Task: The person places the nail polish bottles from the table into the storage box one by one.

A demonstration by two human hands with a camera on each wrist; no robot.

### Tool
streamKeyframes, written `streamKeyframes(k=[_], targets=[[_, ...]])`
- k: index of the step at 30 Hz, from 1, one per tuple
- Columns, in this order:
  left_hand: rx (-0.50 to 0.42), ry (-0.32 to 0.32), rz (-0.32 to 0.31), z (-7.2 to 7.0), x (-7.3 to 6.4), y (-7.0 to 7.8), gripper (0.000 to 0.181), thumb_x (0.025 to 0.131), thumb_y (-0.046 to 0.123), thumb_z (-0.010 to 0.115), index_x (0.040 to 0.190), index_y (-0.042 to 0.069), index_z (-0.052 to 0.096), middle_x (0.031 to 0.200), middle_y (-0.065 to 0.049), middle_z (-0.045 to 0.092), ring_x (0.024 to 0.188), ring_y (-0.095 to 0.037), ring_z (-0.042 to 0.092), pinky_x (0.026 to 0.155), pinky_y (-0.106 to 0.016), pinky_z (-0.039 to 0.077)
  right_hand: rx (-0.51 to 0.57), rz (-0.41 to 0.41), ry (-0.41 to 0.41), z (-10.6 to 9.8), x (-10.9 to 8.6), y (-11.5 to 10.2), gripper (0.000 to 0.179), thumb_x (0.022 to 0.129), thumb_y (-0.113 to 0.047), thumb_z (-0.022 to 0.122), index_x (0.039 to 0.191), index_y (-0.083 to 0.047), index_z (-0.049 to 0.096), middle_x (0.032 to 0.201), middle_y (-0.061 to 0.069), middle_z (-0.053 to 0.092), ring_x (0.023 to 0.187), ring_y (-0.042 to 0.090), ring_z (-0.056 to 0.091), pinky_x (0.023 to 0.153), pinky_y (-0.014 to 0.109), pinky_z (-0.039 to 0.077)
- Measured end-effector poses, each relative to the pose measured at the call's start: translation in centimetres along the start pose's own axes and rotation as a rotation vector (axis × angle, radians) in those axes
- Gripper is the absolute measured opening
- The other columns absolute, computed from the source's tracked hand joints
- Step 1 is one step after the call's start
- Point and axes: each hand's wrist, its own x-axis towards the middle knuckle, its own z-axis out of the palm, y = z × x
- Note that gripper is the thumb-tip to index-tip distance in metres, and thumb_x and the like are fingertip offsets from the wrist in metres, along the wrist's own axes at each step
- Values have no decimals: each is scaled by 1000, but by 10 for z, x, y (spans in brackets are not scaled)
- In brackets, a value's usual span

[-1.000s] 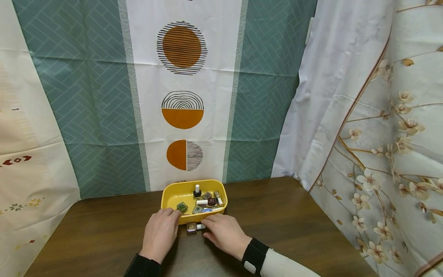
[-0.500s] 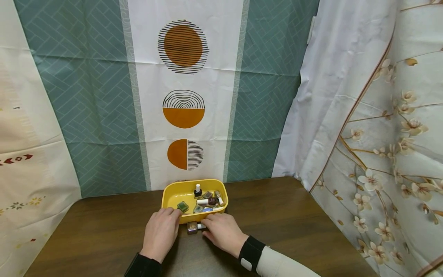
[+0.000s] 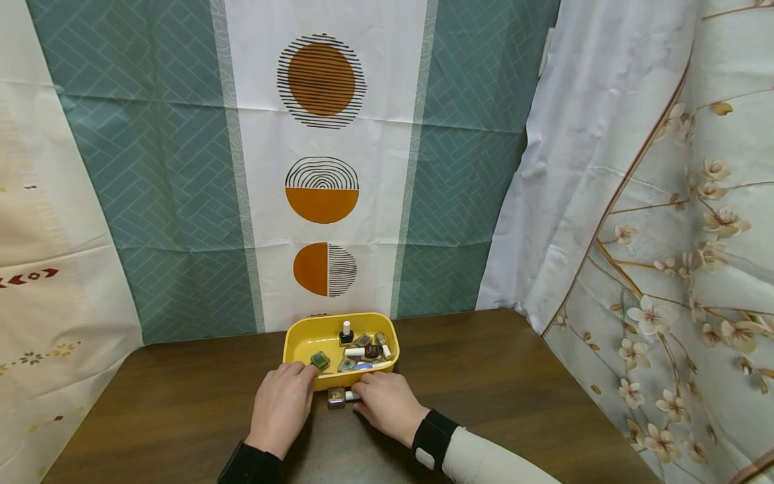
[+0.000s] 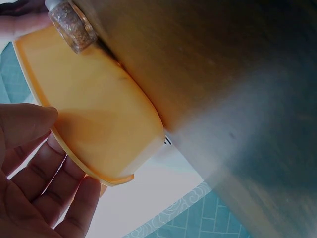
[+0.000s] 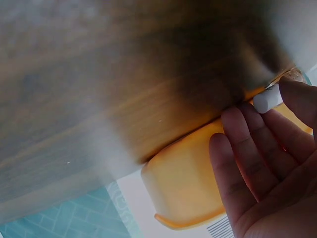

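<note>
In the head view a yellow tray stands on the brown table. My left hand pinches its front left rim, thumb on the near side and fingers on the other side, as the left wrist view shows. A glittery brown nail polish bottle with a white cap lies on its side along the tray's front wall. My right hand holds the bottle at its cap, between thumb and fingers, close to that wall. Its fingers lie fairly straight and overlap the tray in the right wrist view.
Inside the tray are a green bottle, a black bottle with white cap, a dark red one and several others, mostly heaped on the right. Behind the table hangs a patterned curtain; a floral curtain hangs at right.
Both hands, the tray and the bottles keep their places relative to each other. The right wrist and forearm have drawn slightly left; the head view has shifted a little.
</note>
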Motion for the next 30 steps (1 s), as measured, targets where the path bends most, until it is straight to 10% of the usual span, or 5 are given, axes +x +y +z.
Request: streamKeyframes(k=[30], targets=[[-2, 4, 3, 0, 0, 0, 13, 93, 10, 90, 101, 11, 80, 91, -4, 72, 87, -27, 67, 85, -49, 59, -9, -4, -45, 0, 2, -7, 10, 101, -34, 84, 100, -24, 81, 88, -13, 66, 79, 4, 61, 67, 23, 51]])
